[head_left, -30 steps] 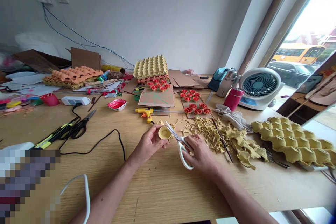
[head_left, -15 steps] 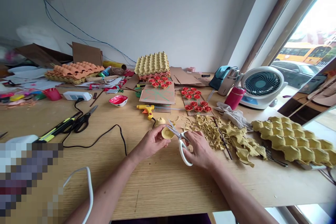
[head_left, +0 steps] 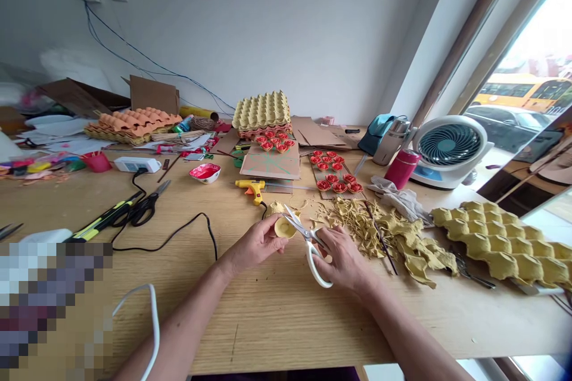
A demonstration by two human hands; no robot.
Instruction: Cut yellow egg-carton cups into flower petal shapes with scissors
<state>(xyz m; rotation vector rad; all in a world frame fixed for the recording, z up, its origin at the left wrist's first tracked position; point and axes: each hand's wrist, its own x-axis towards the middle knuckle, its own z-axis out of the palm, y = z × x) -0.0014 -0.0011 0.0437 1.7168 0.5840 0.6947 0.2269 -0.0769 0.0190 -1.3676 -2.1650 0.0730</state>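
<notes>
My left hand (head_left: 254,245) pinches a small yellow egg-carton cup (head_left: 285,227) just above the wooden table (head_left: 277,309). My right hand (head_left: 344,262) grips white-handled scissors (head_left: 308,241), whose blades are parted at the cup's rim. Just behind the cup, a loose yellow carton scrap (head_left: 274,208) lies on the table.
A heap of yellow carton scraps (head_left: 379,229) and a yellow egg tray (head_left: 496,241) lie to the right. Behind are a yellow glue gun (head_left: 251,187), red paper roses on cardboard (head_left: 333,175), stacked egg trays (head_left: 261,112), a red cup (head_left: 401,168) and a fan (head_left: 447,147). Black scissors (head_left: 145,205) and cables lie left.
The view shifted slightly. Both hands stay in place; the scissor blades closed a little and parted again at the cup's rim.
</notes>
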